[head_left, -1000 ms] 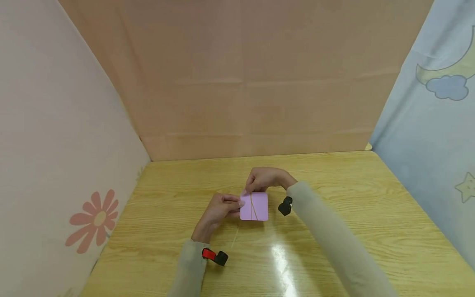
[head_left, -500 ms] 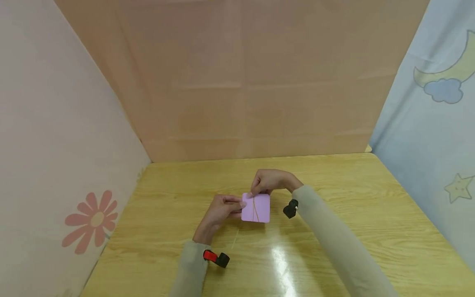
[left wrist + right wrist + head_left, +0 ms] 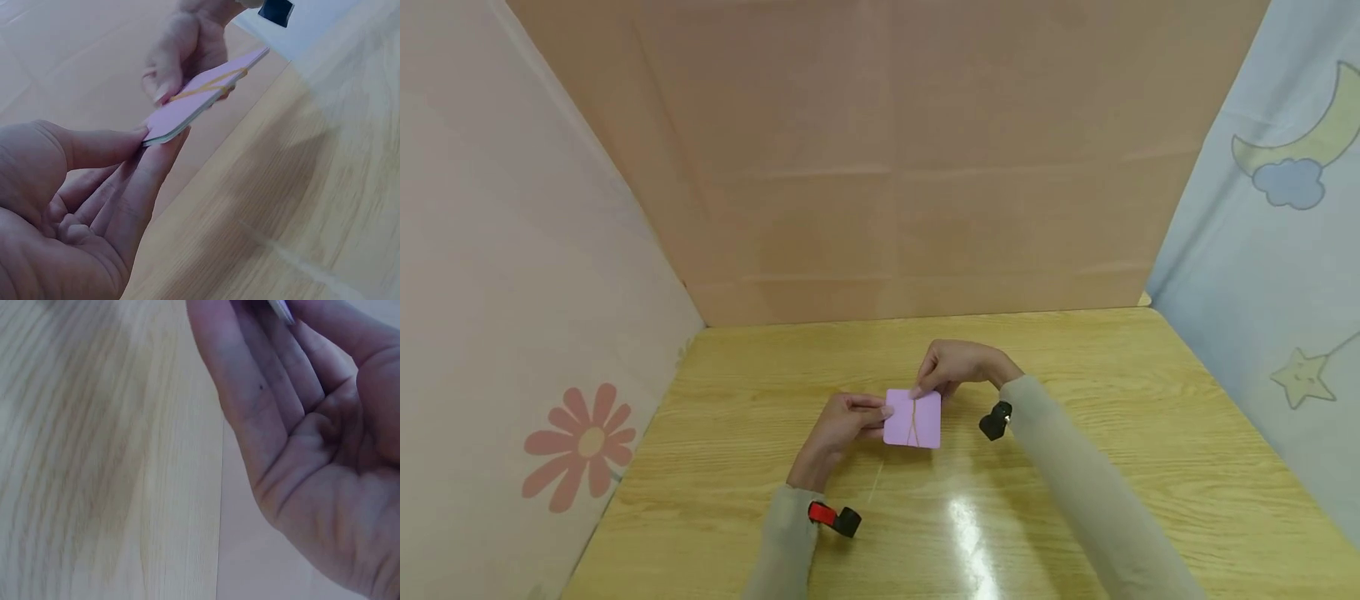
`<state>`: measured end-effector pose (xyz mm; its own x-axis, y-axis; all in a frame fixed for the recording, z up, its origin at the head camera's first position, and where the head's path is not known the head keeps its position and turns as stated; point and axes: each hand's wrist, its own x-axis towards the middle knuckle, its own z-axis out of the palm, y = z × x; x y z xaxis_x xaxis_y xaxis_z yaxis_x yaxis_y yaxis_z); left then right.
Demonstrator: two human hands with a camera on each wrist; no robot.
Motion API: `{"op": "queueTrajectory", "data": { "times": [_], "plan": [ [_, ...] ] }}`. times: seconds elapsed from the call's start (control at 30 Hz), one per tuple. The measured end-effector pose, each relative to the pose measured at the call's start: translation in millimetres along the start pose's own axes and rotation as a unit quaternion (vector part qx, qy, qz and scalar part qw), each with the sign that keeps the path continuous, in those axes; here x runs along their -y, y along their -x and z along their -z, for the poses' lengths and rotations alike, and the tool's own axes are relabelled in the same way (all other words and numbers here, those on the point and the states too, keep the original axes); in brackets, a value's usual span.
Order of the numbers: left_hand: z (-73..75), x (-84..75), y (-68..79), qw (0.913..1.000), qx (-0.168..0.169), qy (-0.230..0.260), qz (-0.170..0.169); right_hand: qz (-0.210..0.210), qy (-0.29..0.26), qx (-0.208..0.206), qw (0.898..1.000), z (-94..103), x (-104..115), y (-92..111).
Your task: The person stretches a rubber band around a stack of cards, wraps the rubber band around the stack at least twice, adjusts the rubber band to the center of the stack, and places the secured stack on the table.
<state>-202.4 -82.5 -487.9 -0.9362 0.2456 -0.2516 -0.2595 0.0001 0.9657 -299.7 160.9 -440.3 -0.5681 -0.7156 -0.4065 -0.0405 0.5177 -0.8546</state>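
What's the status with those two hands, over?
Left hand pinching left edge of pink card stack. Right hand pinching far edge, by yellow band. Band stretched across stack, strands spreading toward near edge. No obstruction visible.

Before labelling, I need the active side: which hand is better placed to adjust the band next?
Probably the right hand: its thumb is at the band, while the left hand pinches the pink square clear of it.

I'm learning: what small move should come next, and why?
Perhaps nudge the rubber band with the right hand to align its strands: they meet near that hand but splay toward the near edge of the pink square, which the left hand pinches.
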Motion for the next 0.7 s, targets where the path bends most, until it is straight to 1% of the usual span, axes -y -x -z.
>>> {"op": "queueTrajectory", "data": {
  "times": [0.07,0.2,0.37,0.47,0.7],
  "plan": [
    [1.1,-1.2,-0.2,1.0000,-0.002,0.000,-0.001,0.002,0.005,-0.002,1.000,2.4,0.4,1.4],
    [2.6,-3.4,0.2,1.0000,0.005,-0.001,-0.004,0.004,0.006,0.001,1.000,4.8,1.7,1.7],
    [3.2,-2.3,1.7,1.0000,0.008,0.001,0.004,-0.009,-0.008,-0.026,1.000,5.2,0.1,2.8],
    [1.9,-1.1,1.9,0.9999,0.009,0.002,0.009,-0.010,-0.012,-0.043,0.999,4.8,1.0,3.8],
    [2.0,-0.1,2.0,1.0000,0.008,0.002,0.003,0.009,-0.005,-0.036,0.999,2.1,3.6,5.6]
  ]
}}
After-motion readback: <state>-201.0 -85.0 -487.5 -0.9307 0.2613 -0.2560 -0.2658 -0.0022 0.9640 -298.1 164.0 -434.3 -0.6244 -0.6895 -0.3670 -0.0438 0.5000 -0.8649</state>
